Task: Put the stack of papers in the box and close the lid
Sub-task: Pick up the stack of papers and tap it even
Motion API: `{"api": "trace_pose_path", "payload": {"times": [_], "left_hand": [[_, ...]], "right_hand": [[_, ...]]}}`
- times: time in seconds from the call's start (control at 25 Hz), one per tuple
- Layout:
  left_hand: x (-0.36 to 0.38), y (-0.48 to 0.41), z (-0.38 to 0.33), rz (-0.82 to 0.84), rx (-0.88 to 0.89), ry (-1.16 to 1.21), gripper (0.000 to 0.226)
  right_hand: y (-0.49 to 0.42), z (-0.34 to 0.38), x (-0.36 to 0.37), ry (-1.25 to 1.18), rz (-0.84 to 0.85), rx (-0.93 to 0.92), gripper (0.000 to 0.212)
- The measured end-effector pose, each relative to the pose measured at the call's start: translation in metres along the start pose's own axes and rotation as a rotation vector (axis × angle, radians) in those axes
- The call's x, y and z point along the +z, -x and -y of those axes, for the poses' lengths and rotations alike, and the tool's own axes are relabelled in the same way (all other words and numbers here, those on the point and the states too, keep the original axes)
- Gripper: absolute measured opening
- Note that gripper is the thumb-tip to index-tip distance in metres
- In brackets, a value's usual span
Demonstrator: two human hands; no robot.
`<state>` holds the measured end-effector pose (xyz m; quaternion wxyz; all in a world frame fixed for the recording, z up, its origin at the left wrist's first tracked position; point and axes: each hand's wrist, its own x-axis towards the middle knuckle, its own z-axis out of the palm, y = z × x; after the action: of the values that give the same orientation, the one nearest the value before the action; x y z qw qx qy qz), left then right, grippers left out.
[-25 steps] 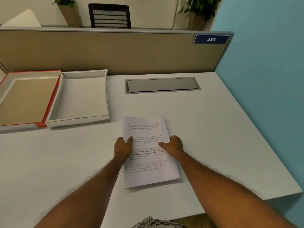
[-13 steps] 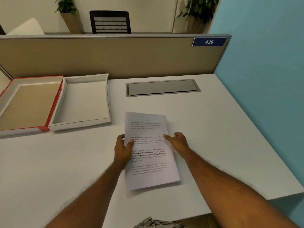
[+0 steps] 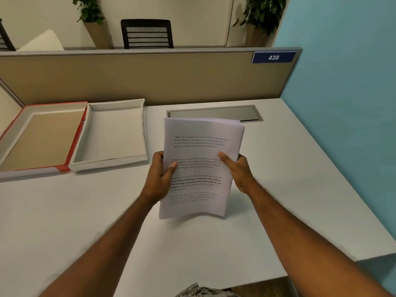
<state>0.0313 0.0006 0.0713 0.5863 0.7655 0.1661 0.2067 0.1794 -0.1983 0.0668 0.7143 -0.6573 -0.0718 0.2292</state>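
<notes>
- The fingers of the left hand pinch the left edge of the stack of papers, with the thumb on top and the other fingers hidden under it.
- The fingers of the right hand pinch the right edge the same way, thumb on the top page.
- The stack of papers is up in the air over the middle of the bench. It bends a little, and its near edge hangs down.
- The box sits open and empty at the far left of the bench, well apart from the papers.
- Its lid, with the red edge, lies flat and open just left of the box, joined to it.
- The papers could slide apart and fall, because they are loose and only held at the sides.
- A corner could catch on the box wall and fold if the stack goes in crooked.
</notes>
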Motion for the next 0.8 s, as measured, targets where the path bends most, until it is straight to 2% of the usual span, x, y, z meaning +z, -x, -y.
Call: {"api": "trace_pose_path", "payload": {"times": [0.16, 0.36, 0.48, 0.64, 0.72, 0.8], "left_hand": [[0.005, 0.006, -0.006, -0.057, 0.129, 0.011, 0.026], [0.011, 0.022, 0.002, -0.112, 0.188, -0.002, 0.032], [0.008, 0.023, 0.002, -0.111, 0.167, 0.040, 0.037], [-0.002, 0.012, -0.026, -0.224, 0.168, 0.126, 0.046], [-0.003, 0.006, -0.046, -0.288, 0.202, 0.125, 0.059], [0.001, 0.001, -0.063, -0.374, 0.186, 0.144, 0.072]], "right_hand": [[0.012, 0.015, 0.019, 0.125, -0.054, -0.193, 0.010], [0.023, 0.018, 0.025, 0.149, -0.126, -0.278, 0.041], [0.026, 0.019, 0.025, 0.201, -0.127, -0.316, 0.036], [0.034, 0.028, 0.026, 0.201, -0.156, -0.451, 0.036], [0.037, 0.040, 0.031, 0.137, -0.189, -0.530, 0.048], [0.037, 0.055, 0.039, 0.118, -0.261, -0.585, 0.070]]}}
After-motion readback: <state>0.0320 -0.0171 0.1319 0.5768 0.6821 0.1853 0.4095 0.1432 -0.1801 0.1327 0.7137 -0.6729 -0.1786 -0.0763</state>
